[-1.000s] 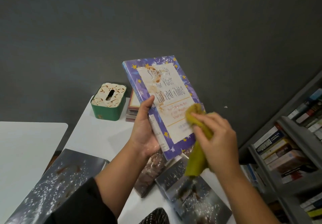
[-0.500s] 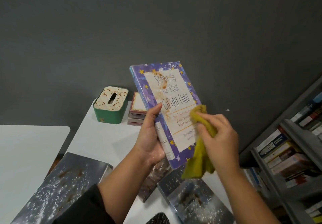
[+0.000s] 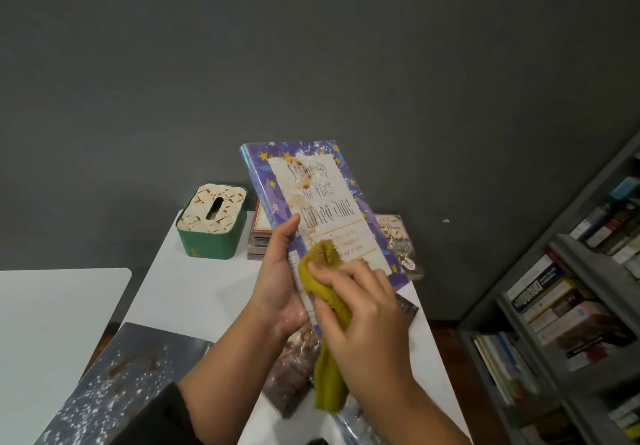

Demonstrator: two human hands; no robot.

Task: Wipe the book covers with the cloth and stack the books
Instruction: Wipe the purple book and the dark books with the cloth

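Left hand (image 3: 278, 283) grips purple star-patterned book (image 3: 322, 202) at lower spine edge, thumb on front cover, book tilted up above white table (image 3: 194, 292). Brown stains and white specks on cover above hands. Right hand (image 3: 360, 309) clutches yellow cloth (image 3: 323, 273), pressing it on lower cover just right of left thumb; cloth tail hangs below the hand. Dusty brown book (image 3: 291, 372) under hands, dark speckled book (image 3: 114, 385) left of left forearm. Beyond left hand: green tissue box (image 3: 211, 226), small book stack (image 3: 258, 240). Bookshelf (image 3: 571, 306) far right of right hand.
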